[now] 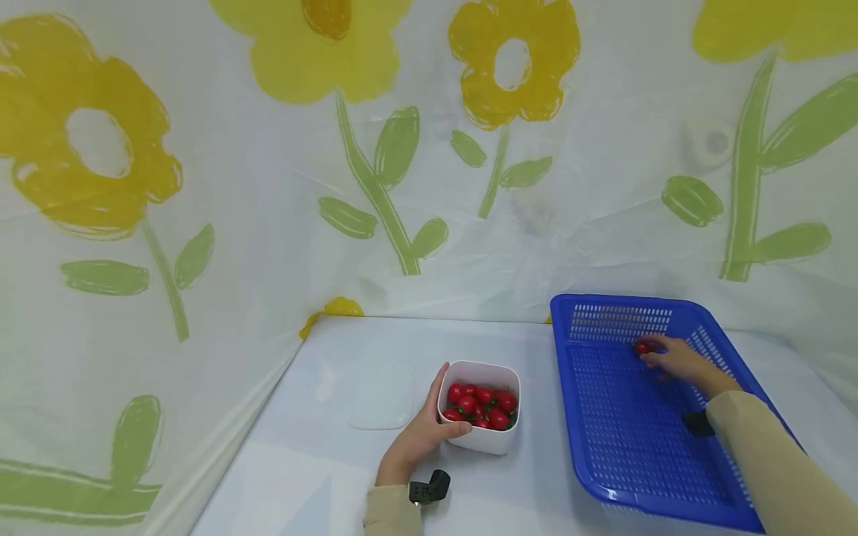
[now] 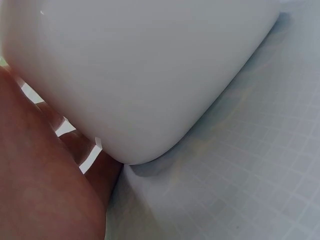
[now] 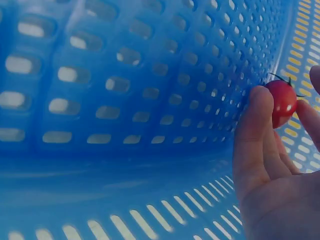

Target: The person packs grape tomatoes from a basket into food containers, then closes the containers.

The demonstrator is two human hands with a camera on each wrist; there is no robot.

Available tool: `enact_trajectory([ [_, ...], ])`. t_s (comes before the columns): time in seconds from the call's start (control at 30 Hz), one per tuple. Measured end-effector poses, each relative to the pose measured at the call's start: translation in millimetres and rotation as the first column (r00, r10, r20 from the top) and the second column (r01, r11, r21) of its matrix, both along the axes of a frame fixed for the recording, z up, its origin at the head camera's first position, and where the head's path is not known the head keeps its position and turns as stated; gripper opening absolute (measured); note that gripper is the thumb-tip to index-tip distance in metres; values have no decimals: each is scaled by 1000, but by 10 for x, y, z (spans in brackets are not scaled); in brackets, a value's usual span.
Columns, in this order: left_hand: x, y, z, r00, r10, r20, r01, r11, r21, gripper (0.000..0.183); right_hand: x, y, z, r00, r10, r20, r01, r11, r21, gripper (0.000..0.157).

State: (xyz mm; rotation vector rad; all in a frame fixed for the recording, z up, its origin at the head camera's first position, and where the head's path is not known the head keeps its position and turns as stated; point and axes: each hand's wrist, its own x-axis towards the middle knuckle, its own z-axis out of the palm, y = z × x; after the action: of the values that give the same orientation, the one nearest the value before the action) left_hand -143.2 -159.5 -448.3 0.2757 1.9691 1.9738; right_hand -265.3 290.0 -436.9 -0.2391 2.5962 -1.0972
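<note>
A white square container stands on the table with several red cherry tomatoes inside. My left hand grips it from the left, thumb over the near rim and fingers along the left side; in the left wrist view the fingers lie against the smooth white wall. Over at the far right part of the blue basket, my right hand pinches a single cherry tomato between thumb and fingers. Its green stem shows in the right wrist view, close to the slotted basket wall.
A clear flat lid lies on the white tabletop left of the container. Behind the table hangs a white curtain with yellow flowers. The basket's raised rim runs beneath the right forearm. Black wrist cameras sit at both wrists.
</note>
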Motion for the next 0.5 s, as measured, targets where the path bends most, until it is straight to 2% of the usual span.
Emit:
enact_trajectory([
  [0.17,-46,-6,-152,1000,-1,-4,1,1000,-5,92,9,43,-70,1000,10,-8,-10,1000,24,52],
  [0.27,-77,-15,-231,1000,11,-12,-11,1000,-23,90,10,21,-59,999,25,-20,-24,999,28,51],
  [0.4,-92,-21,-263,1000,19,-18,-20,999,-32,88,17,-31,-11,998,51,-30,-49,998,46,44],
  [0.5,-96,-26,-267,1000,22,-17,-23,999,-37,87,10,-47,-2,992,116,-48,-113,991,75,38],
])
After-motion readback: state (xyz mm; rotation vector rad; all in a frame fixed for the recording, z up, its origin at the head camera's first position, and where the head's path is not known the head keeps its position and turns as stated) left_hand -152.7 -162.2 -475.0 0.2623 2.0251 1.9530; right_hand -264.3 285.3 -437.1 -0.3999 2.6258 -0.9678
